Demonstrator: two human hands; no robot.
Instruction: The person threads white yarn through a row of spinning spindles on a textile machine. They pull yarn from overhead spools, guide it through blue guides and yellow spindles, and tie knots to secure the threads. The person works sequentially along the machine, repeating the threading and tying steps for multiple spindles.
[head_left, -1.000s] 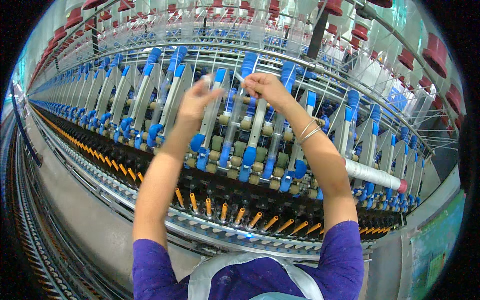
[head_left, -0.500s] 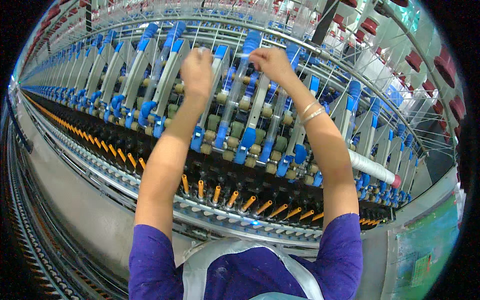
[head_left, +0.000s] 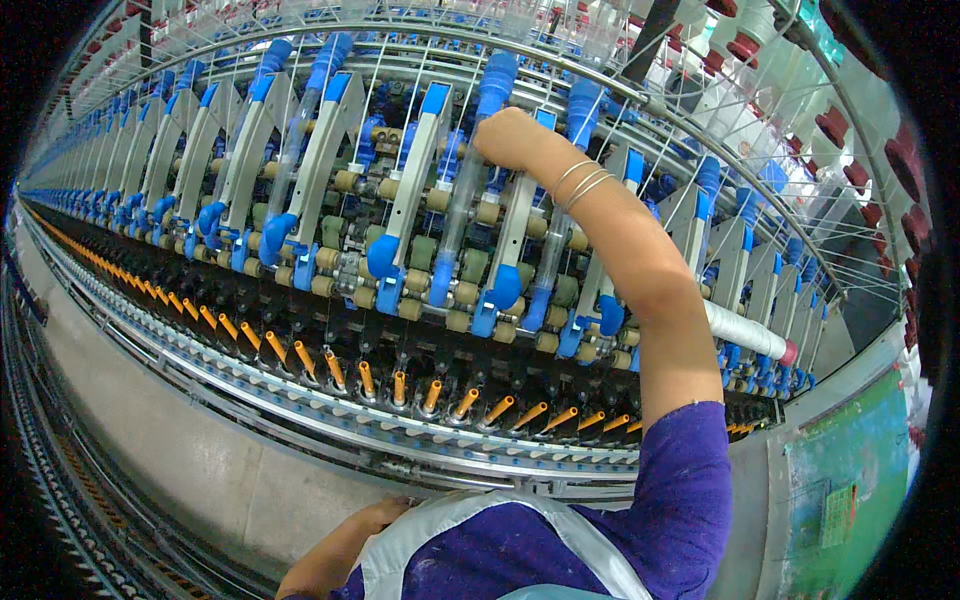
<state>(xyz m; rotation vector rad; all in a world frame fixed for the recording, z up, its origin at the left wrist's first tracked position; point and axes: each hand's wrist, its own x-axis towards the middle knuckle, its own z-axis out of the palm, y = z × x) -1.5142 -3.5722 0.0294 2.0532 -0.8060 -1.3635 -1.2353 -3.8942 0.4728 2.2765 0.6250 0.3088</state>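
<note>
So the right hand [head_left: 508, 135] is up high on the spinning frame [head_left: 300, 420], pressed against the upper end of one of the grey drafting arms [head_left: 515, 225] with blue ends, right where the thin white strands [head_left: 420, 75] come down from above. The fingers are turned away behind the arm, so I can't tell if they're pinching anything or just resting there. A couple of thin bangles [head_left: 580, 182] sit on that wrist.

The left hand [head_left: 375, 513] is way down low at the person's front, just above the pale apron straps [head_left: 430, 530] over a purple shirt; fingers mostly hidden, can't tell how they're set.

Around the raised hand: more of the same grey-and-blue arms side by side, beige rollers [head_left: 405, 280] running under them, and below that a row of orange spindle tips [head_left: 432, 397]. One white full bobbin [head_left: 745, 332] pokes out just right of the forearm. Dark red cones [head_left: 745, 45] hang along the top right.
</note>
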